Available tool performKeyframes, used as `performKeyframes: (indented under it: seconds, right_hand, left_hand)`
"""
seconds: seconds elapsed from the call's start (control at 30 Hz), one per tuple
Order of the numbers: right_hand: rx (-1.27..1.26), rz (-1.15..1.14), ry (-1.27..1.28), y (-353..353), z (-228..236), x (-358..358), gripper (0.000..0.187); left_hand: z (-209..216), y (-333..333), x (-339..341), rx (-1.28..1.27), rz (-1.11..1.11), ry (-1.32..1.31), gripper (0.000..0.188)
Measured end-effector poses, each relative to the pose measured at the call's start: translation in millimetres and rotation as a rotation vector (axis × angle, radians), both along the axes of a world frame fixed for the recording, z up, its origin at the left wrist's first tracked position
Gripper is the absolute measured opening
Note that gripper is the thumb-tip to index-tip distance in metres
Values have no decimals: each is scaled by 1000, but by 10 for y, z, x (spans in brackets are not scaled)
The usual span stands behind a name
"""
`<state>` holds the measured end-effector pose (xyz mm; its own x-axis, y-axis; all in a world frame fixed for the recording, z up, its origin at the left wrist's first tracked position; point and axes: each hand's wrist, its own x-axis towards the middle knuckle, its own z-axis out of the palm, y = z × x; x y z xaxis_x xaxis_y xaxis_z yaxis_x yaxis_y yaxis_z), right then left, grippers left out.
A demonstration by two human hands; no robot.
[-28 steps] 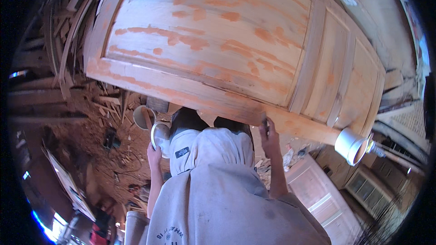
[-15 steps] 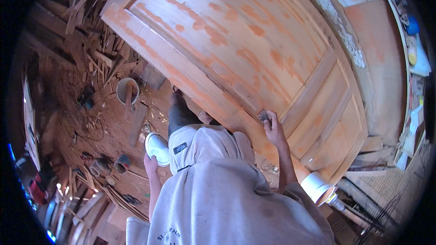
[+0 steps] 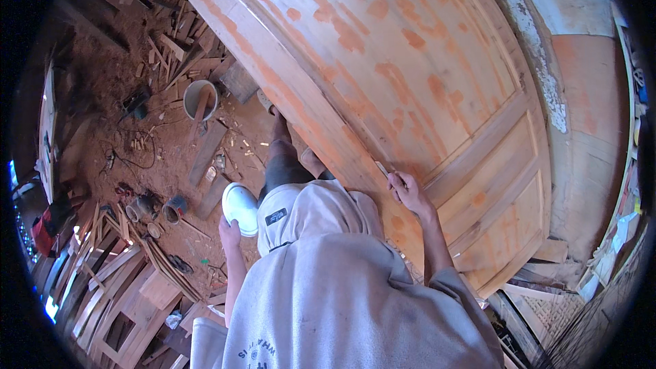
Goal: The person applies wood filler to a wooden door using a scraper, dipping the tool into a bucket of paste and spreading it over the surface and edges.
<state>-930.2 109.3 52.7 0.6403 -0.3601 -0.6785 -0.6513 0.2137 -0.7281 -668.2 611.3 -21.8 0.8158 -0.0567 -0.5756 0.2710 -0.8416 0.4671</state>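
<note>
My left hand [image 3: 230, 231] grips a white round tub [image 3: 240, 209] beside my left hip; what is inside it does not show. My right hand [image 3: 408, 193] is closed around a putty knife [image 3: 383, 169], its handle mostly hidden by my fingers. The pale blade is at the inner edge of the frame of a large wooden panelled door [image 3: 471, 130]. The door lies slanting across the view in front of me. Orange filler patches [image 3: 350, 39] streak its big panel and its frame.
Left of my legs, a white bucket [image 3: 201, 100] with a stick in it stands on the dusty reddish floor. Several small cans [image 3: 174, 209], scrap wood [image 3: 181, 48] and boards [image 3: 137, 301] lie about. A wall ledge [image 3: 526, 34] runs beyond the door.
My view has shifted, so the door appears farther right. My right hand has turned the putty knife, whose blade now shows edge-on. The left hand still holds the tub.
</note>
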Motion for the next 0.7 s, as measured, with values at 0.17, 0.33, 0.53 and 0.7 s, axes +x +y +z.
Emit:
performKeyframes:
  seconds: [0.17,0.33,0.53,0.7]
  right_hand:
    - [-86,79,25,-97,-91,-75,43]
    - [-117,93,-6,-141,-86,49,44]
    - [-266,155,-4,-130,-31,80,39]
    - [-445,103,-99,20,-104,42,36]
  left_hand:
    - [341,-525,135,-35,14,-22,39]
    - [330,-565,171,-36,5,-26,39]
    - [384,-742,260,5,-57,39,38]
    - [399,-816,280,-41,-41,-35,32]
